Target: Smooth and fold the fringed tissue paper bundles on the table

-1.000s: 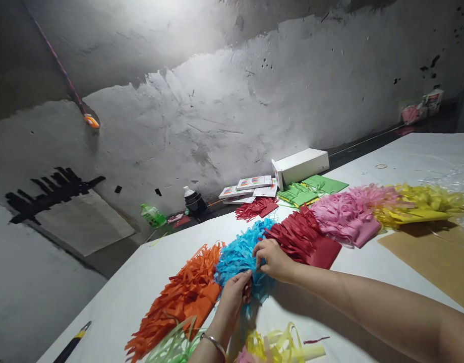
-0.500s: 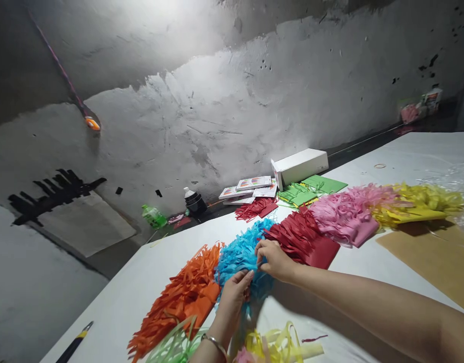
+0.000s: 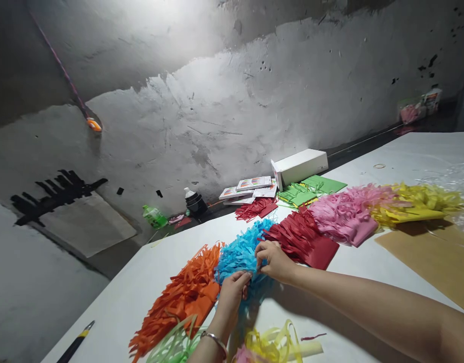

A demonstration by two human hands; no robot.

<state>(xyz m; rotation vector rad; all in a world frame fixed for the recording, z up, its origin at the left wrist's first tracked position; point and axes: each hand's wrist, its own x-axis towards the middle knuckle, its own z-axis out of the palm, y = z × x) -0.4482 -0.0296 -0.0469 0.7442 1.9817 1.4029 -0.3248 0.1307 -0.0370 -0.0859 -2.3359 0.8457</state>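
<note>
A pile of blue tissue-paper fringe [image 3: 241, 252] lies in the middle of the table, and both my hands are at its near side. My left hand [image 3: 234, 292], with a bracelet on the wrist, has thumb and fingers pinched together at the blue strips. Just to its right, my right hand [image 3: 275, 259] also pinches at the blue fringe, its fingers curled. Orange paper fringe [image 3: 182, 297] spreads to the left of the blue. Dark red fringe [image 3: 302, 237] lies beside my right hand, partly behind it.
Pink fringe [image 3: 341, 214] and yellow fringe [image 3: 421, 204] continue rightward. Behind stand a white box [image 3: 303, 166], green paper [image 3: 323, 185] and flat printed packs [image 3: 253, 183]. A utility knife [image 3: 76, 342] lies at the left. Pale green strips [image 3: 175, 345] and yellow strips [image 3: 272, 345] lie nearest me.
Hardly anything differs. My hands keep their pinch at the blue fringe, with only slight finger movement, and the view has shifted a little.
</note>
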